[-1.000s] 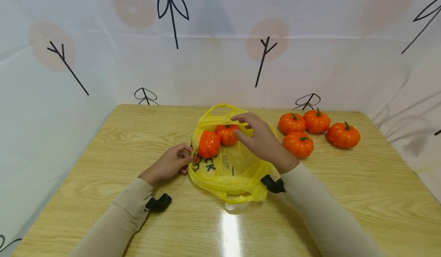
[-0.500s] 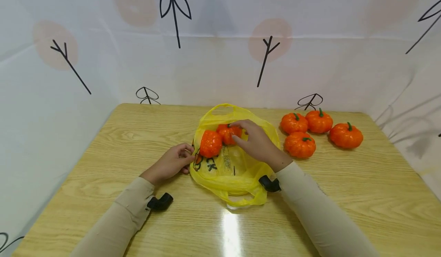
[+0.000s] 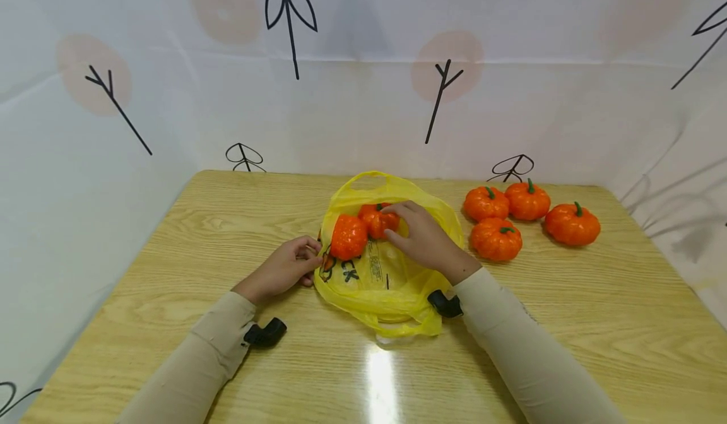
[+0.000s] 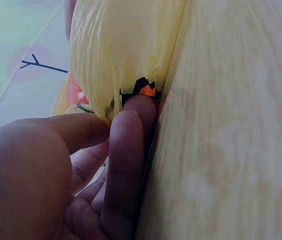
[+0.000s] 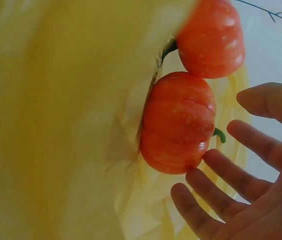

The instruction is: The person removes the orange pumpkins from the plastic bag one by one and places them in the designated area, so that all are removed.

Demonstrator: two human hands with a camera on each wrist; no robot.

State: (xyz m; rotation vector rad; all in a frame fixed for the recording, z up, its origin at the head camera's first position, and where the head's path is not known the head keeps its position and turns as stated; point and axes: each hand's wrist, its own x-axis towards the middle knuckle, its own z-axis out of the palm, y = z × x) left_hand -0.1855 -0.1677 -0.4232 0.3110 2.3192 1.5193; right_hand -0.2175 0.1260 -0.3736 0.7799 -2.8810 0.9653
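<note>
A yellow plastic bag [image 3: 409, 266] lies spread with its mouth toward me in the head view. Inside it are two small orange pumpkins: a front one [image 3: 348, 238] on its side, and a rear one [image 3: 372, 221] with its green stem up. My left hand [image 3: 284, 266] pinches the bag's left edge between thumb and fingers, close to the tabletop in the left wrist view. Reaching in over the bag, my right hand [image 3: 423, 238] has its fingers spread. Its fingertips [image 5: 213, 157] are right beside the rear pumpkin [image 5: 178, 125] in the right wrist view.
Several more pumpkins [image 3: 496, 239] stand on the wooden table [image 3: 227, 209], right of the bag. Black curved pieces [image 3: 265, 333] stick out at both sleeve cuffs. A patterned white cloth [image 3: 352, 115] hangs behind the table.
My right hand has come left and down to the rear pumpkin, its fingers spread. The left hand stays at the bag's edge. The head view has shifted slightly.
</note>
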